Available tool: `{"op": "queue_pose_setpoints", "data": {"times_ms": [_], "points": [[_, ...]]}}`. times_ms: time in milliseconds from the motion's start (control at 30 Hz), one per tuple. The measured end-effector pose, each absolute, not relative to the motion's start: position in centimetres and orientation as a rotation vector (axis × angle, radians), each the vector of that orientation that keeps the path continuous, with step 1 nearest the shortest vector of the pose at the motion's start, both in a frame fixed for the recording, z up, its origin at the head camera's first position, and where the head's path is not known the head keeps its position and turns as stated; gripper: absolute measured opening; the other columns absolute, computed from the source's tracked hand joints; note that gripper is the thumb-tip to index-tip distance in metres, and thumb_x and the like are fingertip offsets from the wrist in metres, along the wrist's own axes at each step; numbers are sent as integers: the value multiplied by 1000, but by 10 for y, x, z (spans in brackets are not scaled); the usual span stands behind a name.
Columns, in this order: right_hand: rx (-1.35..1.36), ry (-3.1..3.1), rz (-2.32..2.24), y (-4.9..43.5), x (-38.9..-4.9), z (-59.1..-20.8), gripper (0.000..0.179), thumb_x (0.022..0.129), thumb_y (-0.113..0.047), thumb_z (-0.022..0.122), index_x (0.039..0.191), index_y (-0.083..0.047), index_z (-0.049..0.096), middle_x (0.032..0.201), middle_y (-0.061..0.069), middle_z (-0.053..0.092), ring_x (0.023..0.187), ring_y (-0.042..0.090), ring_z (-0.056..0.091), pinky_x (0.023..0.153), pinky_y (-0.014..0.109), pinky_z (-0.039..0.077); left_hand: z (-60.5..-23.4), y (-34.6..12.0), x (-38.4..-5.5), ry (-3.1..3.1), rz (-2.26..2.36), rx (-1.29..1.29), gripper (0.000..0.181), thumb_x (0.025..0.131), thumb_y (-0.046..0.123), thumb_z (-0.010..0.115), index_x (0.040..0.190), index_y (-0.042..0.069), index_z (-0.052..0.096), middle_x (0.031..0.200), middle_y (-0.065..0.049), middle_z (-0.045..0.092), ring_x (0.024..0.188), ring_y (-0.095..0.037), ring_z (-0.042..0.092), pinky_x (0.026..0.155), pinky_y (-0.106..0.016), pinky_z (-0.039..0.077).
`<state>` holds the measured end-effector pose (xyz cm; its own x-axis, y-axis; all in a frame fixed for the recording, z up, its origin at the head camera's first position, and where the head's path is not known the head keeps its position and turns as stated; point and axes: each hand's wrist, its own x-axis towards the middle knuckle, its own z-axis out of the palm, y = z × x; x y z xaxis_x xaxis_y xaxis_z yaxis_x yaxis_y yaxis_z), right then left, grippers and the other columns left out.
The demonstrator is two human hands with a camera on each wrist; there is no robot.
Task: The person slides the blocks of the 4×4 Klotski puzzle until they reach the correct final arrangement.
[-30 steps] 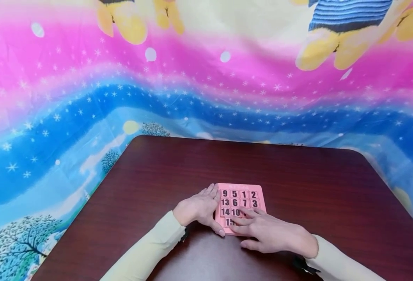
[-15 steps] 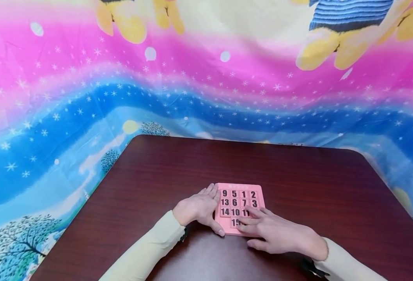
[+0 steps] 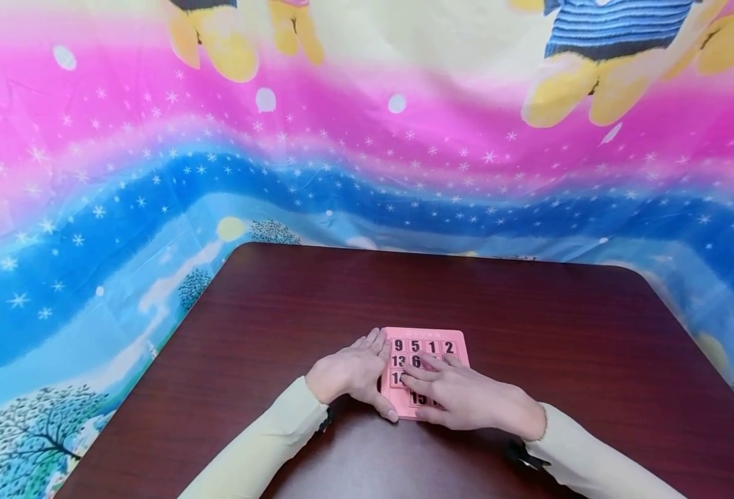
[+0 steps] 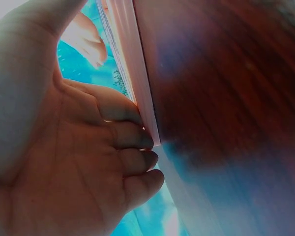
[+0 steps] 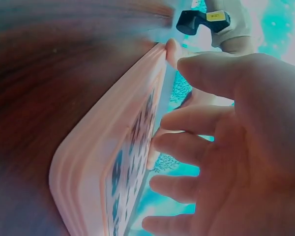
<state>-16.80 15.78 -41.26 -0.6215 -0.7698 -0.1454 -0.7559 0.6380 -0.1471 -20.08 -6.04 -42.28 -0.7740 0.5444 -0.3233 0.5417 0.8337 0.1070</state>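
Note:
A pink number slide puzzle [image 3: 425, 334] lies flat on the table, its square tiles bearing black numbers. My left hand [image 3: 351, 372] rests along its left side, with fairly straight fingers [image 4: 132, 135] touching the side edge in the left wrist view and the thumb at the near left corner. Over the lower right tiles lies my right hand [image 3: 469, 395], fingers extended and hiding several of them. In the right wrist view its fingers [image 5: 182, 147] spread above the tile face; exact contact is unclear. A gap shows at the bottom left of the grid, left of the 15 tile [image 3: 418, 398].
The dark reddish-brown table [image 3: 529, 312] has rounded far corners. Behind it hangs a colourful cloth backdrop [image 3: 342, 138] with snowflakes and cartoon figures. Black straps [image 3: 525, 454] show at the sleeve cuffs.
The 15 tile slid right along the bottom row, with my right hand moving right. Then that hand moved back left and covers more of the middle tiles. My left hand stayed in place.

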Motion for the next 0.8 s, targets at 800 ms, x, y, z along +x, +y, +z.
{"op": "queue_pose_setpoints", "data": {"times_ms": [800], "points": [[-1389,2610,47,150,-145,-405,56,93,-43,63,143,-20,53,149,1,50,145,35,35,109,63,39,-424,-59,-201,2666,-11,808,130,65,78,71,156,1,18,165,-17,10,154,-28,8,127,-36,16]]}}
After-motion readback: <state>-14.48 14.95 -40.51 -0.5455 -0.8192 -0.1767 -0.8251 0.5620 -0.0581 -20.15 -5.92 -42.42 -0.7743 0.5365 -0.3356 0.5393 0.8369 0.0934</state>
